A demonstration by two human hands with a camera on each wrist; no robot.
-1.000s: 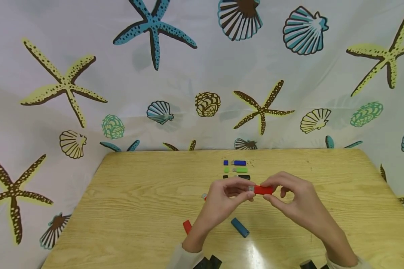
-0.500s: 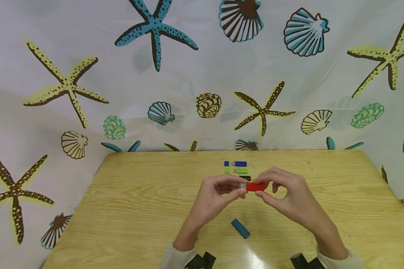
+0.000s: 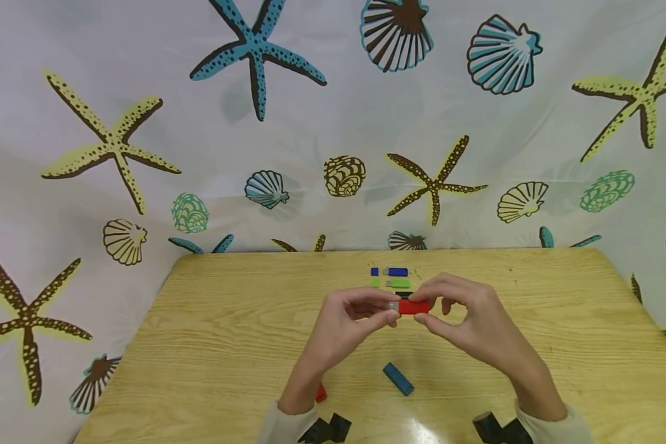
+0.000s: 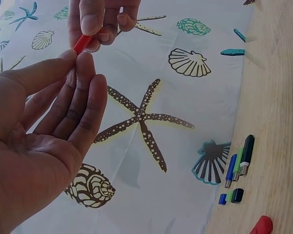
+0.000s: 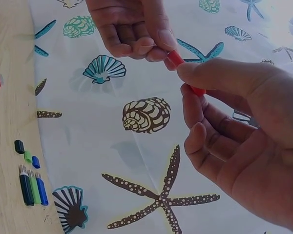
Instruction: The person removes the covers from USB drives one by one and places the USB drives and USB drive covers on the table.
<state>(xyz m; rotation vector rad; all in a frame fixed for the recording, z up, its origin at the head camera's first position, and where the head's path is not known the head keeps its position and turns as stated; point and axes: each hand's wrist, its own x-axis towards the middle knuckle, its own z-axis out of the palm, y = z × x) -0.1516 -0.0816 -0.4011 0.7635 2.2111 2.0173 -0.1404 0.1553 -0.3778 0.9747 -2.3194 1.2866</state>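
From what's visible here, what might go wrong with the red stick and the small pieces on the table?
The red stick is held above the table by fingertips of the left hand and right hand, so it might slip and drop.

The black cap, green cap and blue cap lie loose; a lowered hand could scatter them.

The red piece, partly hidden in the head view, might get overlooked.
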